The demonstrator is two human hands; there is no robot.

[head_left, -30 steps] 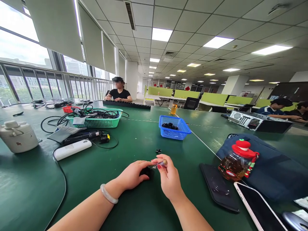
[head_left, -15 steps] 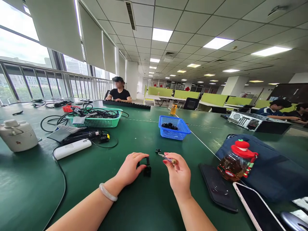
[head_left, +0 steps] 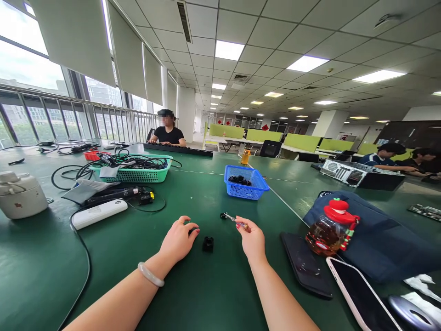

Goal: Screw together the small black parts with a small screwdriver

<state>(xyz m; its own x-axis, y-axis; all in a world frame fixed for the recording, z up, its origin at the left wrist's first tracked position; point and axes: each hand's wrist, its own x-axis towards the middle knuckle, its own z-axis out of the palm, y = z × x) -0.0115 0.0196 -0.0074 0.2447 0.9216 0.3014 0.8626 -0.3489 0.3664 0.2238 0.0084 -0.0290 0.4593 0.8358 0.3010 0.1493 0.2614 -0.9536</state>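
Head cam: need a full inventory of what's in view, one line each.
table: 1, green, fills the foreground
small black part: 1, black, on table, centre front
screwdriver: 1, metal shaft, held just above table
blue basket: 1, blue, mid-table, black parts inside
green basket: 1, green, left rear, cables inside
pot: 1, white, far left
white device: 1, white, left front
bag: 1, dark blue, right
bottle: 1, red lid, against bag
phones: 2, black screens, lower right
computer case: 1, silver-black, right rear
other people: 3, seated far side and right
left hand: open, beside small black part
right hand: grip shut on screwdriver
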